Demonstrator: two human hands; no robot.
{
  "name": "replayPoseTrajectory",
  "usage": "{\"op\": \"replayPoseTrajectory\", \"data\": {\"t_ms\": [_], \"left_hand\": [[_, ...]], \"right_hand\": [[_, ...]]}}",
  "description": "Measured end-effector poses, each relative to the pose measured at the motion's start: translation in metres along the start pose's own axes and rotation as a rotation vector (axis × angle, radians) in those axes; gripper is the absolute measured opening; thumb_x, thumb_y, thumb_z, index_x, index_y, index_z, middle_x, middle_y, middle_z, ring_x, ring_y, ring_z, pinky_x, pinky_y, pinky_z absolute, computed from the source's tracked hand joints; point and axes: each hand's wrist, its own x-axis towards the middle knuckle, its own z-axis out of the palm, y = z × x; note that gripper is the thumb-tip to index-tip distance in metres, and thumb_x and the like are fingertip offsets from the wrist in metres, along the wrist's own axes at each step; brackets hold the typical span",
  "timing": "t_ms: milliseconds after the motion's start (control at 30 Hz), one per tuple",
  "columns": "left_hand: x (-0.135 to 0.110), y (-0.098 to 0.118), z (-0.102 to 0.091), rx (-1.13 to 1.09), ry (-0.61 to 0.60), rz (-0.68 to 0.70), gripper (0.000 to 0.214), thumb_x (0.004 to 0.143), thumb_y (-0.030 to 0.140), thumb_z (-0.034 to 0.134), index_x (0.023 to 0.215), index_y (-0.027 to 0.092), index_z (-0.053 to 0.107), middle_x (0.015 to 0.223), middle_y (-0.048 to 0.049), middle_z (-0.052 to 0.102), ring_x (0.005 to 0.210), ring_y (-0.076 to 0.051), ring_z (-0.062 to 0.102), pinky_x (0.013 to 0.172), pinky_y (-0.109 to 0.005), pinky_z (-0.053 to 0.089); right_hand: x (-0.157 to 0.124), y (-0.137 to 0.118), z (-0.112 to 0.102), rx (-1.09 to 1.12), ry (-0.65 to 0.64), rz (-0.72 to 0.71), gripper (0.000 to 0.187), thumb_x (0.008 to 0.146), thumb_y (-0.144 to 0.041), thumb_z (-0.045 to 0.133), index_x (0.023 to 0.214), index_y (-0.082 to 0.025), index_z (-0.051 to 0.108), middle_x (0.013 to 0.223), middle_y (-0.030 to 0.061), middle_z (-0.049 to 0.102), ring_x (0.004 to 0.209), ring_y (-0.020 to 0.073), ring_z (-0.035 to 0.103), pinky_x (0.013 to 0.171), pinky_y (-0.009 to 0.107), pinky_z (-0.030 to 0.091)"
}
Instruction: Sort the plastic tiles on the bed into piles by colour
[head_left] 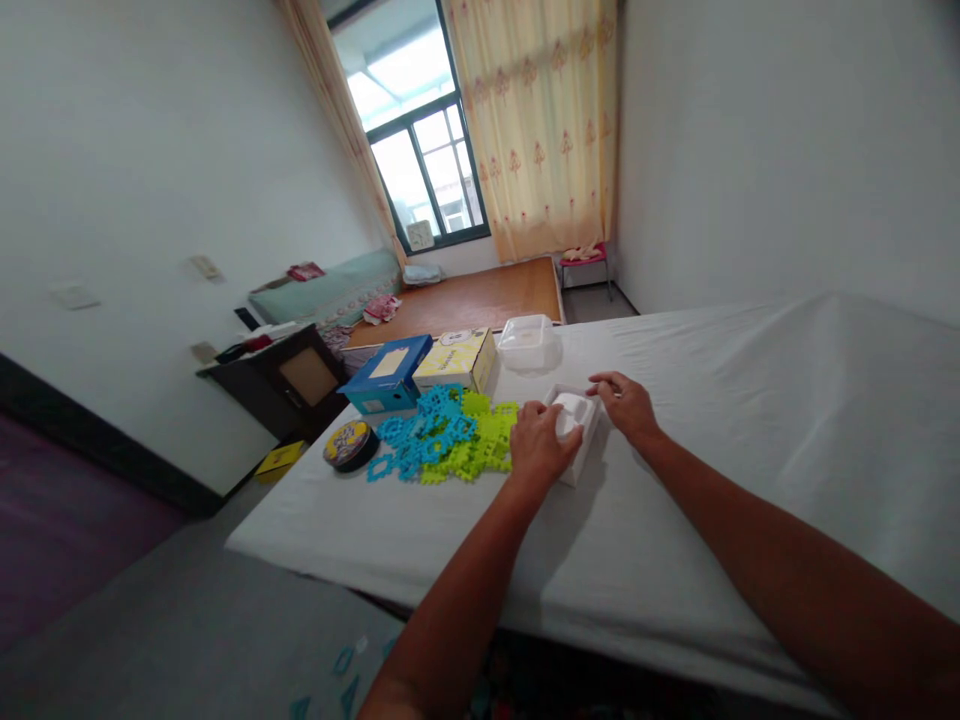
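Note:
A small white open box [586, 458] sits on the cloth-covered table in front of me. Inside it lies a smooth white piece [571, 404] whose kind I cannot make out. My left hand [541, 440] reaches over the box's left side, its fingers and thumb closed around the white piece. At the box's far right corner, my right hand [628, 406] has its fingers curled, with thumb and forefinger closed at the rim. Just left of my left hand is a loose pile of lime-green interlocking plastic pieces [480, 440], beside similar blue pieces [424, 430].
A round black-and-yellow tin [351, 445] stands at the table's left. Behind the pile are a blue box [386, 375], a yellow-and-white box [456, 360] and a clear plastic container [529, 343]. White cloth [735, 400] covers the table. Several blue pieces [343, 660] lie on the floor.

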Motion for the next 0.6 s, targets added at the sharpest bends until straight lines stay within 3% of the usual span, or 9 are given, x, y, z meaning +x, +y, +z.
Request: {"op": "replayPoseTrajectory", "data": {"t_ms": [133, 200, 300, 400, 500, 600], "left_hand": [[0.001, -0.006, -0.008, -0.032, 0.041, 0.032, 0.045, 0.084, 0.053, 0.058, 0.119, 0.025, 0.061, 0.121, -0.0105, 0.054, 0.113, -0.028, 0.05, 0.094, -0.045, 0.046], [0.007, -0.015, -0.018, -0.072, 0.11, 0.017, 0.042, 0.088, 0.05, 0.054, 0.121, 0.023, 0.059, 0.127, -0.0109, 0.051, 0.119, -0.027, 0.048, 0.099, -0.045, 0.043], [0.019, -0.032, -0.027, -0.125, 0.191, -0.004, 0.033, 0.093, 0.039, 0.05, 0.117, 0.02, 0.061, 0.124, -0.0111, 0.054, 0.12, -0.024, 0.048, 0.102, -0.043, 0.041], [0.022, -0.049, -0.025, -0.14, 0.236, 0.026, 0.027, 0.093, 0.031, 0.048, 0.114, 0.02, 0.061, 0.121, -0.0103, 0.055, 0.119, -0.022, 0.05, 0.104, -0.042, 0.04], [0.014, -0.06, -0.018, -0.1, 0.241, 0.091, 0.026, 0.093, 0.028, 0.048, 0.115, 0.021, 0.06, 0.125, -0.0098, 0.055, 0.121, -0.022, 0.049, 0.104, -0.043, 0.04], [0.002, -0.066, -0.011, -0.054, 0.214, 0.185, 0.026, 0.092, 0.023, 0.048, 0.114, 0.024, 0.062, 0.127, -0.0079, 0.056, 0.125, -0.023, 0.046, 0.105, -0.045, 0.038]], "right_hand": [[-0.006, -0.015, -0.003, -0.018, 0.039, -0.133, 0.029, 0.086, -0.034, 0.045, 0.101, -0.018, 0.065, 0.085, 0.0046, 0.073, 0.075, 0.0162, 0.066, 0.069, 0.026, 0.049], [-0.016, -0.029, -0.005, -0.104, -0.024, -0.263, 0.027, 0.089, -0.036, 0.045, 0.094, -0.02, 0.065, 0.081, 0.0031, 0.072, 0.068, 0.0142, 0.062, 0.065, 0.024, 0.046], [-0.038, -0.052, -0.005, -0.331, -0.309, -0.514, 0.029, 0.09, -0.043, 0.048, 0.08, -0.022, 0.064, 0.074, 0.0015, 0.068, 0.064, 0.0132, 0.059, 0.062, 0.024, 0.042], [-0.061, -0.069, 0.001, -0.612, -0.57, -0.671, 0.032, 0.083, -0.053, 0.059, 0.08, -0.021, 0.065, 0.079, 0.0041, 0.069, 0.07, 0.0167, 0.062, 0.062, 0.025, 0.04], [-0.07, -0.073, 0.005, -0.818, -0.656, -0.67, 0.023, 0.082, -0.044, 0.064, 0.084, -0.021, 0.066, 0.085, 0.0077, 0.07, 0.077, 0.02, 0.065, 0.06, 0.025, 0.04], [-0.059, -0.064, 0.001, -0.942, -0.643, -0.566, 0.013, 0.085, -0.034, 0.061, 0.087, -0.022, 0.067, 0.087, 0.0087, 0.07, 0.078, 0.0215, 0.067, 0.06, 0.026, 0.04]]}}
